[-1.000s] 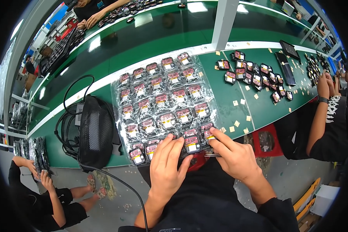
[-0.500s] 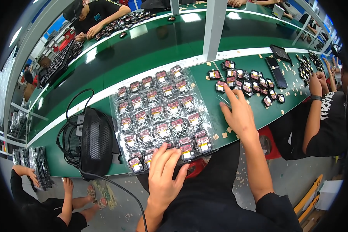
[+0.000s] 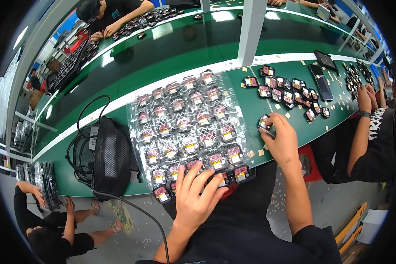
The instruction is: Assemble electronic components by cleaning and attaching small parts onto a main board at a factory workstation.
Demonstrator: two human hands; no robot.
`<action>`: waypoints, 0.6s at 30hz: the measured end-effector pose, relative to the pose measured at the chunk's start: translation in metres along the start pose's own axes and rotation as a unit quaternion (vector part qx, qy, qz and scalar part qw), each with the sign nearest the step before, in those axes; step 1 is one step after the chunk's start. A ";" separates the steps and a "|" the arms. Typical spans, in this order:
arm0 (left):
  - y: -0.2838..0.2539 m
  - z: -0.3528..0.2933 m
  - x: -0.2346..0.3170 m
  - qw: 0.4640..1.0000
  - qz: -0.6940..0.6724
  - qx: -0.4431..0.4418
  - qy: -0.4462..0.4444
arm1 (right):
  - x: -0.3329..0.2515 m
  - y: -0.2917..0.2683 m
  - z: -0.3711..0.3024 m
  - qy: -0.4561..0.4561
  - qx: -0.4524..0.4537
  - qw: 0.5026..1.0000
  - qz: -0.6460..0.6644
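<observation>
A clear plastic tray [image 3: 135, 136] lies in front of me, its pockets filled with rows of small black rounded-square electronic modules with red, white and yellow faces. My left hand [image 3: 194, 202] rests over the tray's near row, palm down, fingers spread on the modules and partly hiding them. To the right of the tray, my right hand [image 3: 285, 143] pinches one black module [image 3: 264, 121] between thumb and fingers, just above the green table. Beyond it lies a loose cluster of similar modules [image 3: 287, 97].
A black mesh pouch [image 3: 113, 156] with coiled cables sits left of the tray. A dark phone [image 3: 321, 82] and a black box [image 3: 325, 60] lie past the cluster. A grey post [image 3: 252, 33] stands at the table's far edge. Co-workers sit right, across and lower left.
My right hand has taken a module from the near left of the cluster and drawn it toward me. My left hand has shifted slightly right along the tray's near row, fingers wider apart.
</observation>
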State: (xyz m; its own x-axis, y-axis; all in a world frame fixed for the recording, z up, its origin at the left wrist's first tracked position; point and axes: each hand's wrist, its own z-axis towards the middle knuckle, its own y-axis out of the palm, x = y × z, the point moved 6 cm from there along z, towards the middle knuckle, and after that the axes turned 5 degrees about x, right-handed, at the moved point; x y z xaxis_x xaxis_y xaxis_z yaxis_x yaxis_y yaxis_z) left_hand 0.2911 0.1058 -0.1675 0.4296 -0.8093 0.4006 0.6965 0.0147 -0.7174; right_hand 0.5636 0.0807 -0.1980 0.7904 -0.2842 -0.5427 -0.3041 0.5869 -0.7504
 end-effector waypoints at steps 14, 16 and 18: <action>0.004 0.024 -0.017 0.996 0.041 -0.080 -0.011 | -0.025 -0.001 -0.062 0.151 0.059 0.912 0.378; 0.003 0.029 -0.022 0.996 0.038 -0.078 -0.017 | -0.023 0.001 -0.080 0.141 0.068 0.882 0.444; 0.004 0.033 -0.027 0.996 0.032 -0.077 -0.024 | -0.017 0.003 -0.090 0.130 0.076 0.883 0.444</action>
State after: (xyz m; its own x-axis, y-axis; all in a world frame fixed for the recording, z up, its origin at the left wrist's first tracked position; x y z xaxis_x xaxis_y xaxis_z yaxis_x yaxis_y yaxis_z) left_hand 0.3010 0.1467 -0.1623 0.4998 -0.7802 0.3761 0.5729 -0.0278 -0.8192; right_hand 0.5015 0.0192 -0.2248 0.1210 0.1864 -0.9750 -0.6517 0.7558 0.0636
